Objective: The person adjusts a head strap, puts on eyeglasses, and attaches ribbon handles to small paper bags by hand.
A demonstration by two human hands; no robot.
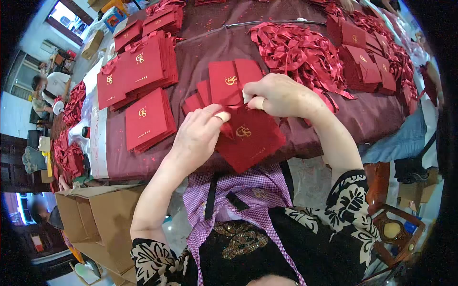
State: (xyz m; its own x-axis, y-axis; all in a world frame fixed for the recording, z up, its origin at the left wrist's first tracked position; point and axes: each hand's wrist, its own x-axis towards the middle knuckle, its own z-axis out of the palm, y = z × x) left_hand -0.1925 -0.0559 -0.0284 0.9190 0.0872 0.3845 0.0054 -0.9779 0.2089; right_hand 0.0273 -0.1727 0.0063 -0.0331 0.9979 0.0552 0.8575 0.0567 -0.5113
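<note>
Between my two hands is a red bag [253, 140] with a gold emblem, hanging over the table's near edge. My left hand [202, 128] pinches its upper left part, where a bit of red ribbon shows. The fingers of my right hand [279, 95] are closed on the bag's top edge, with white coverings on some fingertips. Just beyond lie more red bags [222, 81], overlapping one another, partly hidden by my hands.
Stacks of red bags [148, 117] stand on the dark red tablecloth [200, 43] at left. A heap of red ribbons [298, 52] lies beyond my right hand, with more bags [362, 64] farther right. Cardboard boxes [114, 214] are at lower left. Other people sit at far left.
</note>
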